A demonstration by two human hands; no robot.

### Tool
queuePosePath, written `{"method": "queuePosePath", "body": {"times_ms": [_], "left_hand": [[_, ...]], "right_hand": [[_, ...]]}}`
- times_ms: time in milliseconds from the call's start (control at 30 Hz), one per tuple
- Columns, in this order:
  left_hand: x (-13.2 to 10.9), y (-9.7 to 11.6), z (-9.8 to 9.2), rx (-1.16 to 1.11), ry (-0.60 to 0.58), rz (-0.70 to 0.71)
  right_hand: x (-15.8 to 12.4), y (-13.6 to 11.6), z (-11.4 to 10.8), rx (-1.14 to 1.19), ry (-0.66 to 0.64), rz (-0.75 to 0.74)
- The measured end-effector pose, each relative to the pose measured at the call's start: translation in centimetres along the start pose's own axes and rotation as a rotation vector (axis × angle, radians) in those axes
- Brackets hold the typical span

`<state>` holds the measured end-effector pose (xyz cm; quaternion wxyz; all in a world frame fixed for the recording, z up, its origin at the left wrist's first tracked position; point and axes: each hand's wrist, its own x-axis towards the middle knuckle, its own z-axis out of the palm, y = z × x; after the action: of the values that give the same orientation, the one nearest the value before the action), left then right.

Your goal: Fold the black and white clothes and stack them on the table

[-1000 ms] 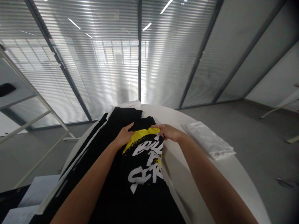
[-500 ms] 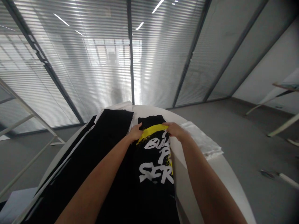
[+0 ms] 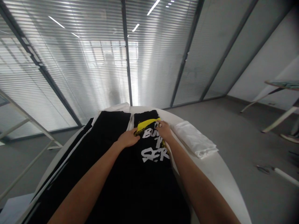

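A black shirt [image 3: 144,177] with a yellow stripe and white lettering lies lengthwise over the pale rounded table, its sides folded in narrow. My left hand [image 3: 129,138] pinches its left edge, beside the lower end of the yellow stripe. On the opposite edge, my right hand [image 3: 164,130] is closed on the cloth near the stripe's upper end, covering part of the lettering. Left of the shirt, more black cloth [image 3: 109,124] is laid out, with a strip of white showing between the two. How the layers under my fingers are folded is hidden.
A folded white cloth [image 3: 196,140] rests on the right of the table [image 3: 224,183]. A pale metal frame [image 3: 35,124] stands at left. Glass partitions with blinds [image 3: 100,71] rise behind. At right is another board on legs [image 3: 282,84], with scissors-like handles [image 3: 263,169] nearer.
The printed part of the shirt has shifted away from me. My hands have slid a little toward me along its edges. The view has turned slightly.
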<state>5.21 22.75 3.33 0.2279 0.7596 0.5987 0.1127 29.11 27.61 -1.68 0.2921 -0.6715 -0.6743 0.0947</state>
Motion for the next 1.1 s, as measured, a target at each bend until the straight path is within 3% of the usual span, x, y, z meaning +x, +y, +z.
{"method": "queuePosePath", "body": {"times_ms": [133, 300, 400, 533, 733, 867, 1100], "left_hand": [[-1.5, -0.2, 0.3, -0.096, 0.003, 0.007], [-1.9, -0.2, 0.8, -0.240, -0.048, -0.067], [-2.8, 0.2, 1.0, -0.184, 0.025, -0.064], [-5.7, 1.0, 1.0, -0.064, 0.084, -0.060], [-10.4, 1.1, 1.2, 0.111, 0.065, 0.086], [-10.6, 0.5, 1.7, 0.027, -0.001, 0.140], [-7.6, 2.0, 1.3, -0.044, -0.121, 0.122]], "right_hand": [[-2.3, -1.9, -0.7, -0.198, -0.077, 0.042], [-5.2, -4.1, -1.4, -0.372, 0.011, 0.040], [-6.7, -5.2, -2.5, -0.439, 0.041, -0.008], [-9.9, -6.3, -3.8, -0.463, -0.019, -0.123], [-15.0, -6.1, -3.0, -0.438, -0.134, -0.156], [-14.9, -5.4, -2.3, -0.441, -0.151, -0.178], [-11.1, -4.2, -2.6, -0.449, -0.248, -0.232]]}}
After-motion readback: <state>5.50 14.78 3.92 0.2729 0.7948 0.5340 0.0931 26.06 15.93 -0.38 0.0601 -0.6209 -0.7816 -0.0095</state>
